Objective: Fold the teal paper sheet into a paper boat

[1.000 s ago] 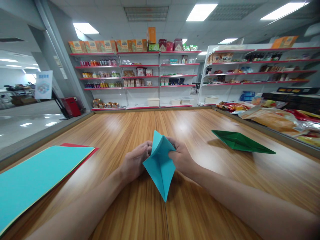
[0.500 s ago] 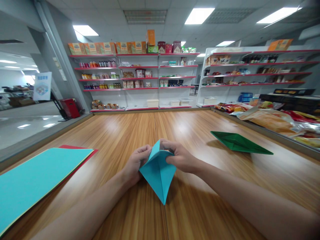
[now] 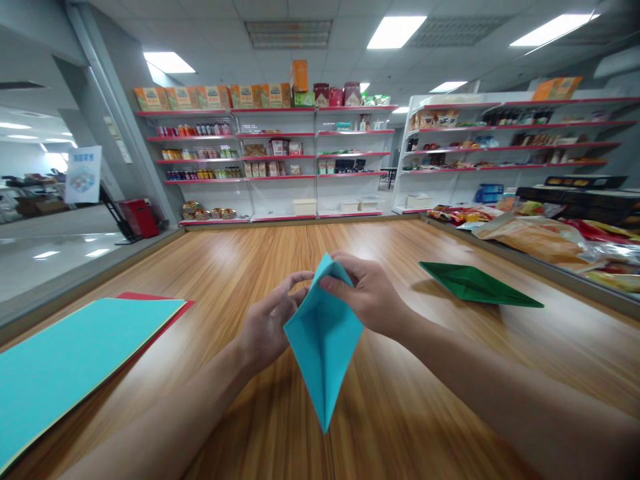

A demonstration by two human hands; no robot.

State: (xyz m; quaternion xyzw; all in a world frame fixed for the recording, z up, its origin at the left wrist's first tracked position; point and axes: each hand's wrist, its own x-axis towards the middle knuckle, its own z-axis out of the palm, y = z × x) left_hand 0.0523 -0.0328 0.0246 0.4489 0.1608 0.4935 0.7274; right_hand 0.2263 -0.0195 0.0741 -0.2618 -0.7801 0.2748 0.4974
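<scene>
A folded sheet of light blue paper [image 3: 325, 340] is held above the table, its long point hanging towards me and a crease running down its middle. My right hand [image 3: 373, 293] pinches its upper right part, thumb on the near side and fingers behind. At the paper's left edge, my left hand [image 3: 270, 320] has its fingers apart; some fingertips are close to or behind the edge, and I cannot tell whether they touch it. Farther right lies a folded dark green paper shape [image 3: 480, 285], pointed at both ends.
On the left of the wood-grain table [image 3: 240, 260] lies a stack of coloured paper [image 3: 85, 353], blue on top with yellow and red edges showing. Snack packets [image 3: 540, 240] border the table at right. Stocked shelves [image 3: 275, 160] stand beyond the far edge.
The blue paper has tilted and spread flatter, its point reaching lower. My left hand has loosened from its edge, while my right hand has shifted to the paper's top.
</scene>
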